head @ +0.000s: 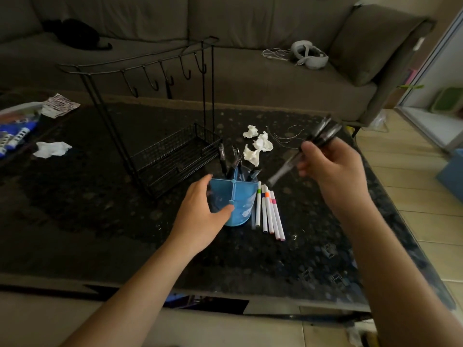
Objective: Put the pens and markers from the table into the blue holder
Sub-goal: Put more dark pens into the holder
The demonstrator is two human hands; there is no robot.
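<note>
On the dark desk [100, 221] the blue holder [238, 204] stands upright, already carrying several dark pens, with the left hand [200, 216] cupped open around its near-left wall, steadying it. The right hand [333, 171], clamped on a blurred bundle of dark pens [323, 132] angled up and away, hovers up and to the holder's right. The white markers [269, 211] lie side by side just right of the holder, long axes pointing away from the person and below the right hand, which is the nearer one.

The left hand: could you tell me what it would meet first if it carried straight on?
The left hand would meet the blue holder; its fingers already curl around it, though actual contact is unclear.
</note>
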